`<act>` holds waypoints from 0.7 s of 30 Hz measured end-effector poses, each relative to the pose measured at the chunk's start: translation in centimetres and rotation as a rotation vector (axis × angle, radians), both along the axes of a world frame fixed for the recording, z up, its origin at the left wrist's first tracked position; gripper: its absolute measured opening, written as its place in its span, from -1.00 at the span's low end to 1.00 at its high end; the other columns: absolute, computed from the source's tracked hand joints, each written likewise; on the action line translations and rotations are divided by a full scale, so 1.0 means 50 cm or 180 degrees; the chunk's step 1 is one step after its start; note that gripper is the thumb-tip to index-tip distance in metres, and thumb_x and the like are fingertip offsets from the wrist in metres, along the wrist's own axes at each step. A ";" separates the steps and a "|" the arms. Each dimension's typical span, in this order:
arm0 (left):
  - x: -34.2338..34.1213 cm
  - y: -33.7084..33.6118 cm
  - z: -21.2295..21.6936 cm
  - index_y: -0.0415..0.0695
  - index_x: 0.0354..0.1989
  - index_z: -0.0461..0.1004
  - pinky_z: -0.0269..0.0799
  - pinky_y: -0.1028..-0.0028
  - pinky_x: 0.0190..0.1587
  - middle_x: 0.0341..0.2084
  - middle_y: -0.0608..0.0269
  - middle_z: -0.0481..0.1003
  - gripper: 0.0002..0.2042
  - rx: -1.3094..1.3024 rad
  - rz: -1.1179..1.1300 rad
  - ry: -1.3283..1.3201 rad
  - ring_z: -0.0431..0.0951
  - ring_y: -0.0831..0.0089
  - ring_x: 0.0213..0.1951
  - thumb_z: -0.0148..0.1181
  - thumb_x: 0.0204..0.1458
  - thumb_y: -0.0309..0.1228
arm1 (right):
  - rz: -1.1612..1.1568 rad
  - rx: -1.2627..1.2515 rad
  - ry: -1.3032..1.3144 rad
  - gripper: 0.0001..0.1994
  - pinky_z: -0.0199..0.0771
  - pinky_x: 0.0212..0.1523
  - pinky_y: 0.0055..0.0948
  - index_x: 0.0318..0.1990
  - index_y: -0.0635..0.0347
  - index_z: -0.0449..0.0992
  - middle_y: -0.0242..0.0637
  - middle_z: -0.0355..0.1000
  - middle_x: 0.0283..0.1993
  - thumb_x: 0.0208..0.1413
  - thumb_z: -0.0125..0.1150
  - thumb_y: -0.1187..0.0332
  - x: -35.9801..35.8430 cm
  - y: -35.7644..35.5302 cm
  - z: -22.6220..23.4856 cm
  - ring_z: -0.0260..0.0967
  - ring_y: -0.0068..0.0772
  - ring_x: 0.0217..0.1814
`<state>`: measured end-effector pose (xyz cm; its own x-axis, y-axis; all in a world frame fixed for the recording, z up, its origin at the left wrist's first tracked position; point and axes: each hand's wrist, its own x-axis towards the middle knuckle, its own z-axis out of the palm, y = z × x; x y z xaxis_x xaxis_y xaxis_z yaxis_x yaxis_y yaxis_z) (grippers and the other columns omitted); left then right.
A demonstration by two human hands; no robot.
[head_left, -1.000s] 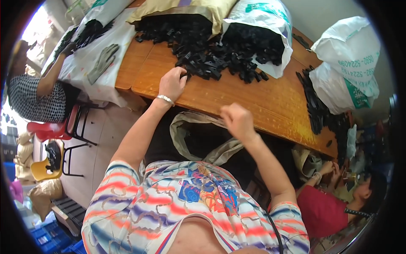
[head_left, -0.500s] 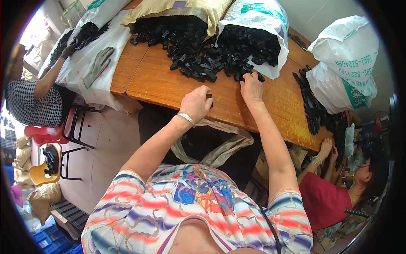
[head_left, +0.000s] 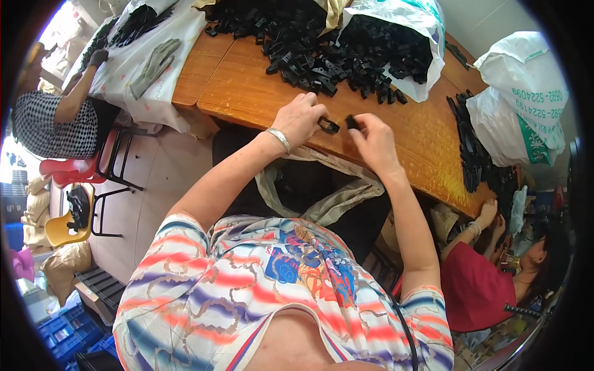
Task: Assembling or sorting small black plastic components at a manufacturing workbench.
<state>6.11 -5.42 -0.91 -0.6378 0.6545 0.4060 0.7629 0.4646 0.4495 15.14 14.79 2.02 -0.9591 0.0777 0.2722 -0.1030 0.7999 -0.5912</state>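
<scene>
Between thumb and fingers, my left hand [head_left: 301,121] grips a small black plastic part [head_left: 328,126] with a hollow, frame-like end. Close to its right, my right hand [head_left: 375,141] pinches another small black piece [head_left: 352,122], whose shape I cannot make out. Both hands are above the front edge of the brown wooden table [head_left: 247,86], with a narrow gap between the two pieces. Beyond them lies a heap of similar black plastic parts [head_left: 309,62], spilling from a white sack [head_left: 396,18] and a tan sack [head_left: 335,13].
An open cloth-rimmed bag [head_left: 322,213] hangs below the table edge before me. Long black strips [head_left: 470,161] and a white bag [head_left: 516,93] lie at the right. A person in red [head_left: 479,284] works there; another in a checked top [head_left: 55,127] works at the left, near a grey glove [head_left: 154,68].
My right hand has come back from the heap toward my left hand, bringing a black piece. My left hand has tilted so its part shows. The whole view has shifted slightly.
</scene>
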 end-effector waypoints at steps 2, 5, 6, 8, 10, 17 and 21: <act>0.000 -0.003 -0.007 -0.03 -0.22 0.55 0.46 0.30 -0.14 -0.33 0.24 0.40 -0.74 0.0052 0.0020 -0.0215 0.45 0.21 -0.16 0.32 -0.14 -0.48 | 0.0193 0.0048 0.0050 -0.78 0.51 -0.23 -0.23 -0.18 0.21 0.57 -0.12 0.47 -0.26 -0.04 0.31 0.50 0.004 -0.042 0.003 0.50 -0.03 -0.26; -0.002 -0.006 -0.011 -0.05 -0.25 0.58 0.44 0.32 -0.13 -0.34 0.25 0.41 -0.76 0.0128 0.0038 -0.0560 0.45 0.22 -0.17 0.34 -0.16 -0.45 | 0.0325 0.0279 0.0358 -0.76 0.51 -0.23 -0.20 -0.16 0.20 0.57 -0.15 0.45 -0.23 -0.04 0.31 0.50 -0.007 -0.066 -0.009 0.49 -0.01 -0.24; -0.001 -0.007 -0.009 -0.06 -0.26 0.59 0.44 0.33 -0.13 -0.35 0.25 0.42 -0.78 0.0146 0.0045 -0.0703 0.45 0.22 -0.18 0.35 -0.16 -0.44 | 0.0348 0.0373 0.0330 -0.75 0.52 -0.23 -0.18 -0.14 0.20 0.57 -0.17 0.44 -0.21 -0.04 0.32 0.50 -0.010 -0.070 -0.014 0.48 -0.01 -0.23; 0.000 -0.007 -0.008 -0.07 -0.26 0.60 0.45 0.31 -0.09 -0.31 0.24 0.45 -0.77 0.0076 0.0089 -0.0777 0.46 0.22 -0.15 0.36 -0.16 -0.43 | 0.0361 0.0413 0.0352 -0.75 0.52 -0.23 -0.18 -0.14 0.20 0.57 -0.17 0.43 -0.22 -0.04 0.31 0.50 -0.015 -0.072 -0.017 0.48 -0.02 -0.24; -0.001 -0.007 -0.003 -0.08 -0.25 0.61 0.45 0.29 -0.05 -0.27 0.24 0.47 -0.76 0.0010 0.0134 -0.0862 0.47 0.21 -0.11 0.37 -0.16 -0.42 | 0.0375 0.0456 0.0363 -0.75 0.52 -0.24 -0.19 -0.14 0.19 0.57 -0.17 0.43 -0.22 -0.04 0.31 0.51 -0.020 -0.072 -0.016 0.48 -0.03 -0.24; -0.004 -0.006 -0.001 -0.08 -0.25 0.62 0.46 0.30 -0.04 -0.28 0.25 0.50 -0.76 -0.0063 0.0128 -0.0943 0.47 0.23 -0.12 0.36 -0.16 -0.40 | 0.0467 0.1216 0.0234 -0.68 0.52 -0.24 -0.24 -0.04 0.26 0.52 -0.17 0.37 -0.20 -0.01 0.28 0.48 -0.014 -0.078 -0.025 0.44 -0.09 -0.20; -0.005 -0.008 -0.014 -0.09 -0.28 0.62 0.44 0.30 -0.05 -0.34 0.23 0.49 -0.78 0.0121 0.0045 -0.0803 0.46 0.20 -0.15 0.33 -0.17 -0.40 | 0.0459 0.1788 0.0213 -0.58 0.52 -0.20 -0.27 0.05 0.42 0.43 -0.14 0.33 -0.14 0.01 0.26 0.42 -0.001 -0.101 -0.046 0.37 -0.10 -0.08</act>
